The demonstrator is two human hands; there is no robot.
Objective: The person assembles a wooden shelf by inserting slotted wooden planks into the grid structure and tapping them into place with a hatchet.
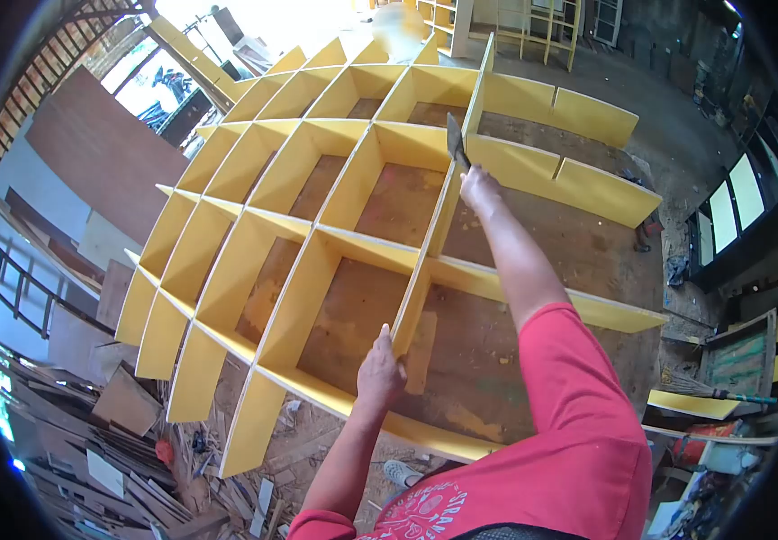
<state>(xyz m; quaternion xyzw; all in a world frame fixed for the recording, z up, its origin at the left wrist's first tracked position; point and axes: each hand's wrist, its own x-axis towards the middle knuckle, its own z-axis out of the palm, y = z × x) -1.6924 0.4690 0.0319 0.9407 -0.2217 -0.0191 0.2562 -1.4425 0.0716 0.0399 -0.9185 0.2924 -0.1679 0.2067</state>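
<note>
A large yellow lattice of interlocking boards (375, 236) stands on a brown work surface (533, 243). My right hand (479, 187) is closed round the handle of a hammer-like tool (456, 142), whose dark head is at the long board crossing the lattice's right part. My left hand (381, 371) is at the near end of that same long board, its fingers against the board's edge. On the right side, notched yellow boards (578, 184) stick out from the long board.
Wood scraps and offcuts (128, 477) litter the floor at the lower left. Large brown sheets (101, 135) lean at the left. Framed panels (736, 211) and a broom (722, 392) are at the right. A shoe (402, 473) shows below the lattice.
</note>
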